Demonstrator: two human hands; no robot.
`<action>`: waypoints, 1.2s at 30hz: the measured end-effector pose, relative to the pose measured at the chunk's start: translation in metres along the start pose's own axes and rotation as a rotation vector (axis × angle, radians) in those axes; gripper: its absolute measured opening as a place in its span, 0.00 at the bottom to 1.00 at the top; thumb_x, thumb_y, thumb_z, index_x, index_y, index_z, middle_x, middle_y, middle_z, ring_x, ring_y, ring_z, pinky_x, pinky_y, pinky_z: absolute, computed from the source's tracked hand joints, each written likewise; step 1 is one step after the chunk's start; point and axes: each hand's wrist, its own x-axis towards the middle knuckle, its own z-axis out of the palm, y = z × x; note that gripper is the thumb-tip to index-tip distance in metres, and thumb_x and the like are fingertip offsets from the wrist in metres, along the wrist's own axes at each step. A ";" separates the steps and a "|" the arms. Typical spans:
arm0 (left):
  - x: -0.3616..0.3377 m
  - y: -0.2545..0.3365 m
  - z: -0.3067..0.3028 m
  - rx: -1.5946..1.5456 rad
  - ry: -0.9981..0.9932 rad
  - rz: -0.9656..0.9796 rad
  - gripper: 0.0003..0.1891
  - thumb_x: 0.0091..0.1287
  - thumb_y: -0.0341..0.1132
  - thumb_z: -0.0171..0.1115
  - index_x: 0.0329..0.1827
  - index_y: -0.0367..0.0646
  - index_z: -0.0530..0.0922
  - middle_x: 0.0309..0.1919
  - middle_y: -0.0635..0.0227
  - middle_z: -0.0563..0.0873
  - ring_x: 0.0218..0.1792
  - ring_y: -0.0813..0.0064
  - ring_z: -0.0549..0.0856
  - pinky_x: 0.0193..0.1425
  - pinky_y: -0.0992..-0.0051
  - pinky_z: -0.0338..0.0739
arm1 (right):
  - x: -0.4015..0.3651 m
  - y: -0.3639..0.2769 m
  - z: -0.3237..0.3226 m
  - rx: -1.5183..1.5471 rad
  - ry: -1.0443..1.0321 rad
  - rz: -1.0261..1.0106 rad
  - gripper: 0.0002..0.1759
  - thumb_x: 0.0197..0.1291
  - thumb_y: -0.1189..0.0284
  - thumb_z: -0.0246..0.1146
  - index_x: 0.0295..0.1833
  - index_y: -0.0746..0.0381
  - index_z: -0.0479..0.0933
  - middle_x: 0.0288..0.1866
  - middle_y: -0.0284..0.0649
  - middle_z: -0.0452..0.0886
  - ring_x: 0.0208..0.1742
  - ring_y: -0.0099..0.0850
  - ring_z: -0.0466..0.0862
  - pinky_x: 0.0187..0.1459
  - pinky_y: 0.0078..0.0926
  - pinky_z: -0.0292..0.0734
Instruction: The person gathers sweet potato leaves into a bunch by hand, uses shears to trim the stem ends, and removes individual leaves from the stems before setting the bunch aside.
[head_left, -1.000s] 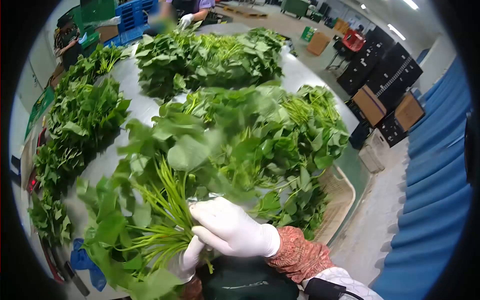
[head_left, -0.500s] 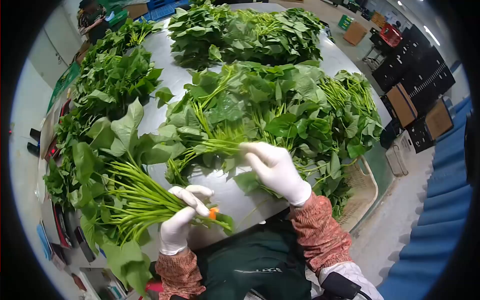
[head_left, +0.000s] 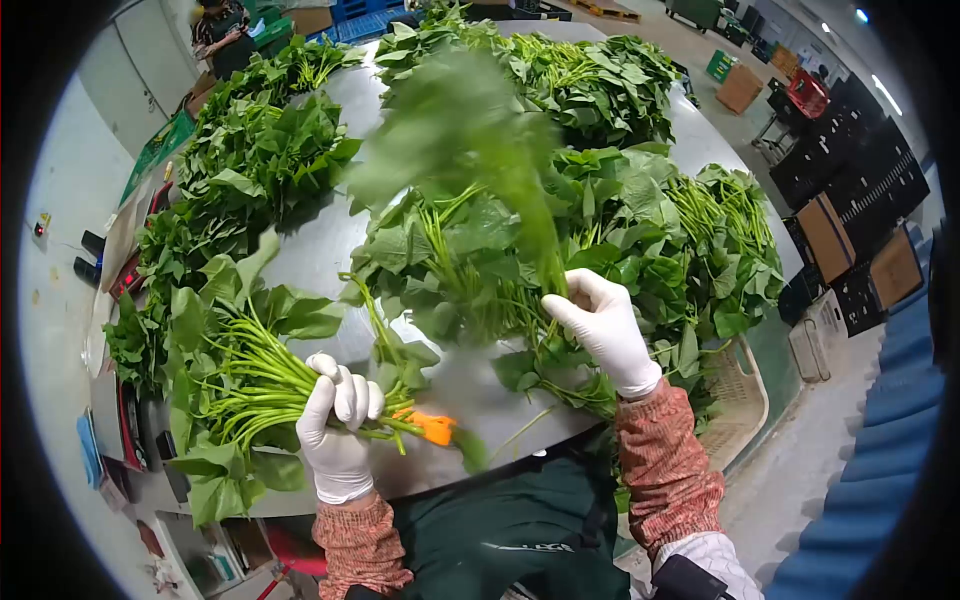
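A: At table's right edge, a beige lattice basket [head_left: 742, 392], leafy greens [head_left: 690, 345] draped over its rim; inside mostly hidden.
B: Hands?
A: L hand [head_left: 335, 430], white glove, fist shut round a bunch [head_left: 250, 385] of thin stems, orange bit [head_left: 432, 427] touching stem ends. R hand [head_left: 605, 330] pinches a blurred sprig [head_left: 470, 150], upright, over the pile [head_left: 470, 260]. Tabletop [head_left: 320, 240] is smooth metal.

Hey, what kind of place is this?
Probably a vegetable packing warehouse: heaps of leafy green stalks cover a long grey metal table, with stacked black plastic crates and brown cardboard boxes beside it.
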 end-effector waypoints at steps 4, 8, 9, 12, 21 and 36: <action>0.000 0.000 -0.001 0.006 0.004 -0.010 0.03 0.74 0.32 0.48 0.44 0.43 0.68 0.17 0.79 0.63 0.16 0.84 0.60 0.27 0.78 0.60 | -0.002 0.012 -0.025 -0.158 -0.030 0.183 0.12 0.61 0.68 0.66 0.41 0.68 0.80 0.28 0.30 0.79 0.26 0.15 0.72 0.28 0.17 0.70; -0.002 0.012 -0.006 -0.007 -0.028 0.065 0.05 0.76 0.35 0.48 0.43 0.44 0.69 0.17 0.79 0.62 0.15 0.85 0.59 0.26 0.78 0.60 | -0.008 0.053 -0.020 -0.609 0.529 -0.277 0.25 0.58 0.73 0.67 0.61 0.69 0.73 0.41 0.42 0.82 0.26 0.23 0.77 0.29 0.22 0.74; -0.002 0.015 -0.011 -0.002 -0.022 0.091 0.07 0.76 0.37 0.48 0.42 0.44 0.69 0.16 0.79 0.62 0.15 0.85 0.59 0.26 0.78 0.60 | -0.010 0.040 -0.013 -0.717 0.542 -0.336 0.32 0.56 0.77 0.68 0.67 0.68 0.67 0.48 0.47 0.80 0.28 0.29 0.79 0.34 0.25 0.77; -0.002 0.021 -0.013 0.050 0.005 0.136 0.07 0.76 0.37 0.49 0.41 0.44 0.69 0.16 0.80 0.62 0.15 0.85 0.59 0.26 0.79 0.60 | -0.006 0.009 0.028 -0.742 0.328 -0.648 0.22 0.52 0.79 0.66 0.56 0.65 0.76 0.46 0.46 0.81 0.36 0.37 0.82 0.39 0.32 0.78; -0.020 0.048 -0.020 0.170 0.145 0.212 0.06 0.76 0.35 0.49 0.40 0.44 0.71 0.15 0.80 0.60 0.14 0.85 0.57 0.24 0.79 0.59 | 0.087 0.047 0.176 -1.117 -0.258 -1.030 0.25 0.54 0.72 0.57 0.61 0.55 0.73 0.38 0.38 0.72 0.39 0.33 0.76 0.38 0.31 0.70; -0.009 0.011 0.001 0.295 0.445 -0.082 0.05 0.73 0.31 0.52 0.46 0.40 0.74 0.28 0.64 0.81 0.26 0.74 0.77 0.35 0.75 0.72 | 0.049 -0.044 0.095 0.096 -0.432 0.125 0.13 0.65 0.66 0.63 0.43 0.66 0.79 0.27 0.31 0.80 0.23 0.15 0.77 0.26 0.13 0.71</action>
